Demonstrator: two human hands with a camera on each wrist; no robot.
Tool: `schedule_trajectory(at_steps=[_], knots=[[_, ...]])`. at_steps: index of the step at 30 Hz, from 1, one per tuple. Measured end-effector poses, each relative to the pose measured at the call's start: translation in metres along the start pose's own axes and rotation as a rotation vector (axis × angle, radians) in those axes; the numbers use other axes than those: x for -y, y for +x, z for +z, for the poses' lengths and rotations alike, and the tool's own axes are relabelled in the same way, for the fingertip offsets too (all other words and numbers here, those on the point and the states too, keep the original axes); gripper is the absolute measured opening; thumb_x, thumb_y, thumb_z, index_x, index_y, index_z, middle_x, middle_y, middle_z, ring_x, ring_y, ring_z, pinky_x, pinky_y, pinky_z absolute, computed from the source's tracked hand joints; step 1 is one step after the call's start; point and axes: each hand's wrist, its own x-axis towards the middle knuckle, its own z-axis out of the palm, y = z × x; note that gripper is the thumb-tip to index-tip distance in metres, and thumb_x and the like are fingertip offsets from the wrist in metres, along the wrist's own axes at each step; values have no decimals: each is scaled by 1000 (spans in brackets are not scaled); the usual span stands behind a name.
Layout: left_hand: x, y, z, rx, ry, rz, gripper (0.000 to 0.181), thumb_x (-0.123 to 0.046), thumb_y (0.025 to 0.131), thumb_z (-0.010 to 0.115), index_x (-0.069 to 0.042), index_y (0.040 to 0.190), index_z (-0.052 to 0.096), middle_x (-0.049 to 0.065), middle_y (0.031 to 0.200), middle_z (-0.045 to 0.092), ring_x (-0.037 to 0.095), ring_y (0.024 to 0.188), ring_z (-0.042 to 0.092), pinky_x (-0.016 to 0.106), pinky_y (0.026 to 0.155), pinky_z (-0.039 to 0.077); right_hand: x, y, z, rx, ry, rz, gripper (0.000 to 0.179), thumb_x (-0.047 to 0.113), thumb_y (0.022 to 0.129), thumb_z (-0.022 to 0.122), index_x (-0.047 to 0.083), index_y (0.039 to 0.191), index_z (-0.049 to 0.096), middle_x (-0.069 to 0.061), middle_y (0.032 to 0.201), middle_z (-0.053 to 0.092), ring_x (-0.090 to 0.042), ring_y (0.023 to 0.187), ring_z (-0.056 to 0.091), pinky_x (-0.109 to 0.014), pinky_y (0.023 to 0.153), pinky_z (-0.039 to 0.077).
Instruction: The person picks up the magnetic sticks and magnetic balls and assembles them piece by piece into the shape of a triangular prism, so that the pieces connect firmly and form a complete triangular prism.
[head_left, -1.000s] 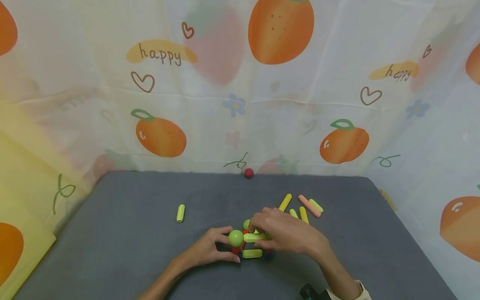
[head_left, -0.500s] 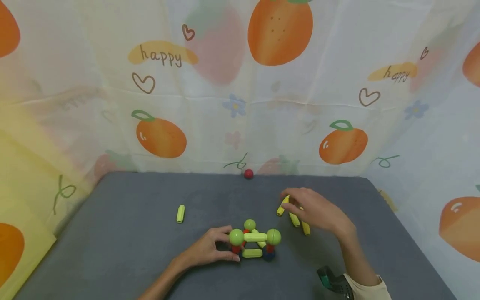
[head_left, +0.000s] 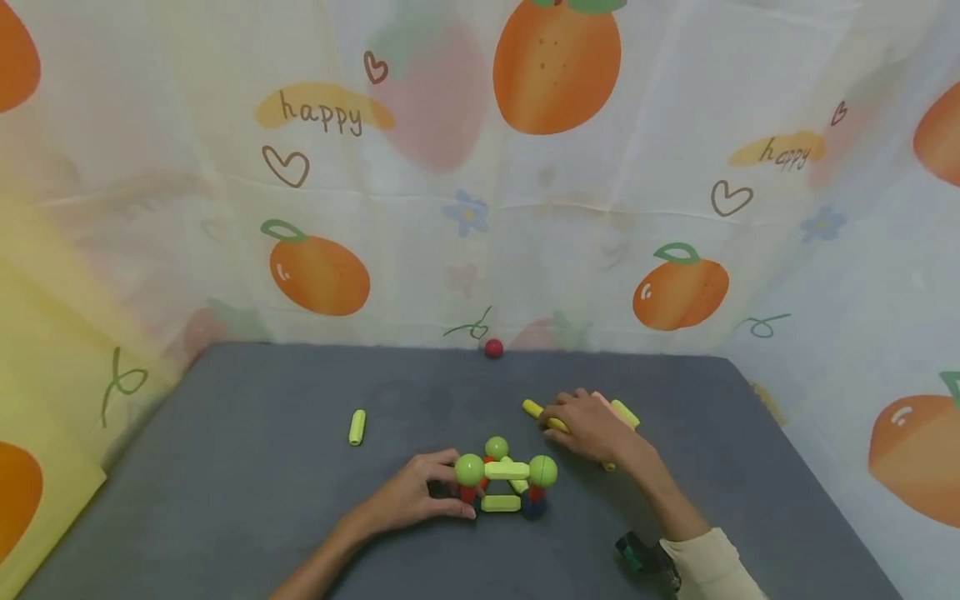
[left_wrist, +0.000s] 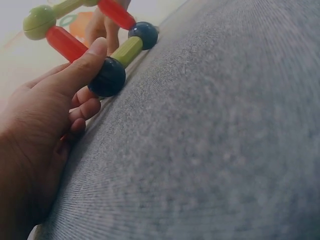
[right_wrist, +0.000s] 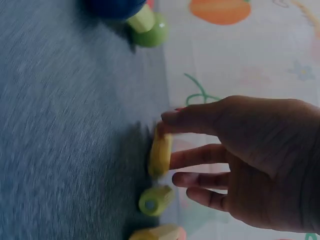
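My left hand point(head_left: 420, 493) grips the left corner of a magnetic ball-and-rod frame point(head_left: 507, 471) on the grey table. Green balls sit on top of it, joined by a light-green rod; red rods run down to dark blue balls. In the left wrist view the thumb lies along a red rod point(left_wrist: 66, 44), right at a dark blue ball point(left_wrist: 107, 78). Behind and right of the frame, my right hand point(head_left: 592, 427) reaches down over loose rods. Its thumb and forefinger pinch a yellow rod point(right_wrist: 160, 156), whose far end point(head_left: 532, 407) sticks out leftward in the head view.
Under and beyond the right hand lie more rods, among them a light-green rod point(head_left: 624, 413) and a pink rod point(head_left: 602, 401). A single light-green rod point(head_left: 357, 427) lies at left. A red ball point(head_left: 493, 348) sits at the table's back edge, before a fruit-print curtain point(head_left: 420, 250).
My right hand has left the frame's top and moved right to the loose rods. The yellow rod there has swung round, its far end now pointing left. My left hand stays on the frame.
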Motion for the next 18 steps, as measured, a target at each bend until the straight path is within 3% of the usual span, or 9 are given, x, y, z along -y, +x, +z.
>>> schedule_trajectory(at_steps=[4,11,15,18], knots=[[0,0,1,-8,5,13,18,-23,88,84,-22,105,79,-2,97,64,12,82,59,23,75,53,2,5,2,-21,55,-13,28,11,96,75,9,123,69,-9,111,72,-26,94,65,-40,80,53],[-2,2,2,12,-17,-11,18,-25,89,83,-20,106,79,-2,100,64,14,86,61,24,81,54,3,3,2,-1,175,110,38,-5,92,70,-1,129,63,-15,113,71,-20,86,65,-31,71,52],[-1,2,2,1,7,39,17,-23,89,83,-18,104,80,0,98,64,14,85,61,24,79,55,11,-17,-11,-93,207,160,32,-3,92,74,-4,123,70,-13,103,69,-23,86,62,-39,79,54],[0,2,1,-13,5,56,15,-20,88,84,-17,103,80,0,98,65,14,84,62,24,78,55,20,-43,-30,-149,250,168,23,1,89,79,1,112,74,-8,98,70,-33,100,67,-43,82,56]])
